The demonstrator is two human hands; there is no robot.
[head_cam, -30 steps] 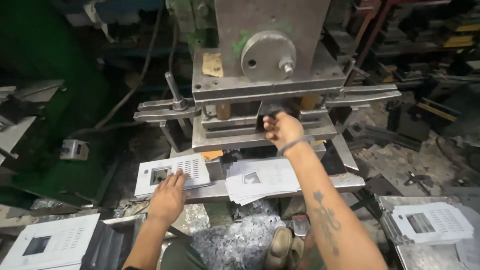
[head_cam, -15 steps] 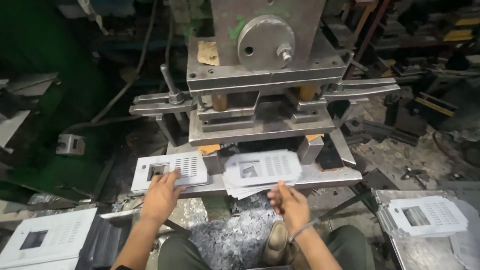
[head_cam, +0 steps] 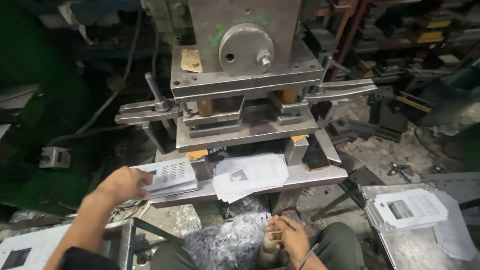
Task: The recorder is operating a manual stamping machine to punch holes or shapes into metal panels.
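My left hand (head_cam: 124,184) rests on the left end of a stack of perforated grey metal plates (head_cam: 172,176) lying on the press table (head_cam: 320,176), fingers curled over its edge. A second fanned stack of the same plates (head_cam: 251,175) lies in the middle of the table, under the press die (head_cam: 245,127). My right hand (head_cam: 290,236) is down low between my knees, fingers loosely bent, with nothing visibly in it. The heavy press head (head_cam: 245,50) stands above.
More punched plates (head_cam: 407,210) are piled on a metal stand at the right. Another plate (head_cam: 25,250) lies at the lower left. Metal punch scrap (head_cam: 227,240) covers the floor below the table. Clamp arms (head_cam: 145,112) stick out on both sides.
My right hand came off the press die, dropped past the middle stack and now sits low between my knees. My left hand slid left along the left stack.
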